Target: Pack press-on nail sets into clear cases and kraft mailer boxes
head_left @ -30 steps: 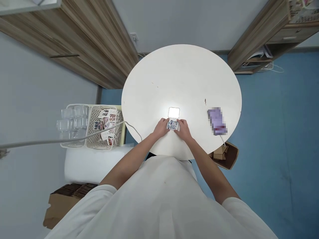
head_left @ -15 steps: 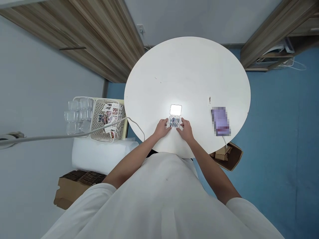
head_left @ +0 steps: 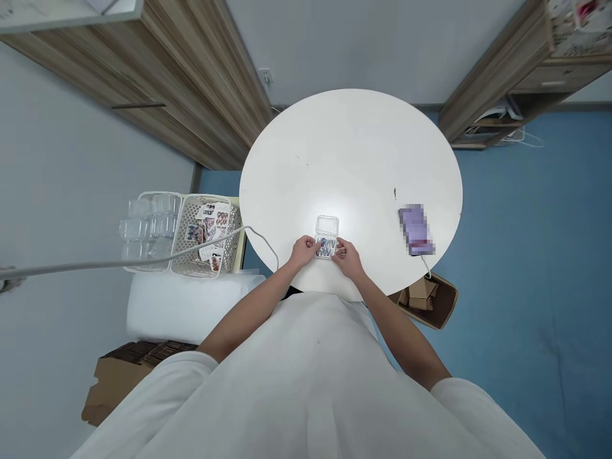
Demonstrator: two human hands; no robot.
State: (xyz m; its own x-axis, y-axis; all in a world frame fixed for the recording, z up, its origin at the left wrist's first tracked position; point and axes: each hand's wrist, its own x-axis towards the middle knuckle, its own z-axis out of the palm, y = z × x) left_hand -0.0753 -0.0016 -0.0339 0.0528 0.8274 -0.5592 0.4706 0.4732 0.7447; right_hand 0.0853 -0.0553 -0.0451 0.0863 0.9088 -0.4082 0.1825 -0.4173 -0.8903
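Observation:
A small clear plastic case (head_left: 327, 224) lies with its lid raised on the white round table, near the edge closest to my body. Two rows of dark, shiny press-on nails (head_left: 326, 247) fill its base. My left hand (head_left: 304, 250) closes on the case's left side, its thumb and finger reaching over the rim by the nails. On the opposite side, my right hand (head_left: 348, 258) grips the right edge with bent fingers. Part of the case's rim is hidden by my fingertips.
A pixelated purple phone-like object (head_left: 415, 229) with a cable lies right on the table (head_left: 354, 146). White baskets (head_left: 179, 255) at left hold clear boxes (head_left: 136, 228) and nail cards (head_left: 215, 233). A grey cable arm (head_left: 143, 262) crosses them. A cardboard box (head_left: 444, 303) stands below right.
The view has tilted and shifted slightly. My left fingers have moved farther over the case's rim, and the right fingers have drawn in. Glare on the lid has faded.

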